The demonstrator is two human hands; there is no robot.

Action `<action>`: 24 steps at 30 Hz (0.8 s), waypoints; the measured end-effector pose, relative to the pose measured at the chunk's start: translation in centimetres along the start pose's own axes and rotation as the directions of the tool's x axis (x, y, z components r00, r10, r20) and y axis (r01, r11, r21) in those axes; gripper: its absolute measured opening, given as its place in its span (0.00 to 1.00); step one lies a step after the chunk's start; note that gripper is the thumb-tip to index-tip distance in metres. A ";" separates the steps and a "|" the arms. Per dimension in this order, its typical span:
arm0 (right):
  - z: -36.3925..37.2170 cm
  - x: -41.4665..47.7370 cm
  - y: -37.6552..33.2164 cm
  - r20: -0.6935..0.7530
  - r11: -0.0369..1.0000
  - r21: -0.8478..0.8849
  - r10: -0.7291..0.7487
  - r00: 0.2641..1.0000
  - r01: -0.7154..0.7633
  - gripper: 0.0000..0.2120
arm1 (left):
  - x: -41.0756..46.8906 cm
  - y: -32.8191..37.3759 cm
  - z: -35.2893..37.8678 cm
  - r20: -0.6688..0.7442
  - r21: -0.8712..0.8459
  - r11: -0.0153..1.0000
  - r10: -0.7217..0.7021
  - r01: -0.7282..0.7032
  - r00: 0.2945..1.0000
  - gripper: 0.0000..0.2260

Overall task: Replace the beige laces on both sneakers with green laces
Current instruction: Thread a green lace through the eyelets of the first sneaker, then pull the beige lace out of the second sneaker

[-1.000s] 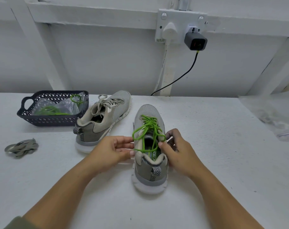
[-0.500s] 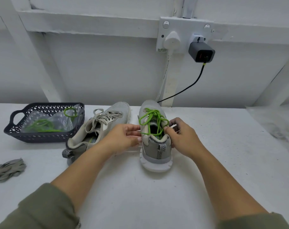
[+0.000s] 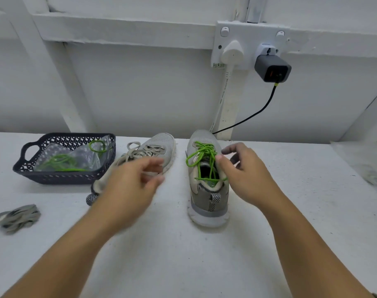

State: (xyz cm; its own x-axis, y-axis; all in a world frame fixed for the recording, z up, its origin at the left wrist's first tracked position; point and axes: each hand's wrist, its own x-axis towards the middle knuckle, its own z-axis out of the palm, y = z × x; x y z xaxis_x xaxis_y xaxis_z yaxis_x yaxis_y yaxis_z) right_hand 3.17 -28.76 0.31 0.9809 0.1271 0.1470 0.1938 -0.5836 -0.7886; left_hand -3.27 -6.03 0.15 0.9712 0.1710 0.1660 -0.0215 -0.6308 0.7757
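Green laces sit in one shoe; the beige pair is next

The grey mesh sneaker with bright green round laces (image 3: 207, 190) stands mid-way on the white table (image 3: 183, 265). The right hand (image 3: 245, 175) is held just beside it, fingers loosely apart and nothing gripped. The blurred left hand (image 3: 131, 186) hovers open over the second grey sneaker with flat beige laces (image 3: 159, 147). Its bow should be undone first, then the lace drawn out eyelet by eyelet.
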 end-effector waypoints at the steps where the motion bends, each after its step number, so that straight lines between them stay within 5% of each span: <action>1: 0.1 -0.3 -1.2 0.014 0.999 -0.014 -0.041 0.999 0.042 0.09 | -0.2 0.1 -1.5 -0.054 0.065 0.998 0.021 -0.017 0.998 0.12; 7: 4.0 -0.8 -7.1 0.171 0.974 -0.089 -0.191 0.967 0.209 0.07 | 0.5 -4.0 -6.9 -0.168 0.216 0.966 -0.109 0.144 0.980 0.08; 14: 10.8 -0.3 -8.5 0.281 0.995 -0.099 0.020 0.959 0.009 0.17 | 1.1 -7.0 -7.7 -0.085 -0.032 0.959 -0.282 0.280 0.956 0.06; 18: 13.3 -0.5 -8.1 0.198 0.998 0.009 0.057 0.979 -0.060 0.20 | 1.5 -7.0 -7.6 -0.049 -0.195 0.907 -0.390 0.374 0.920 0.05; 24: 14.6 -0.5 -7.8 0.091 0.991 0.087 0.091 0.992 -0.099 0.17 | 2.5 -7.1 -7.9 0.066 -0.164 0.890 -0.420 0.425 0.905 0.01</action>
State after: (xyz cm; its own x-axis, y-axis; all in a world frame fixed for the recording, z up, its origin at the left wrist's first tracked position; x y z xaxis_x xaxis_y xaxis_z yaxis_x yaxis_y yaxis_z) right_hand 0.91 -12.54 -2.33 0.9891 0.1462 0.0198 0.0940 -0.5209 -0.8484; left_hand -2.55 4.89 -0.10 0.9035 0.3702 -0.2158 0.3550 -0.3647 0.8608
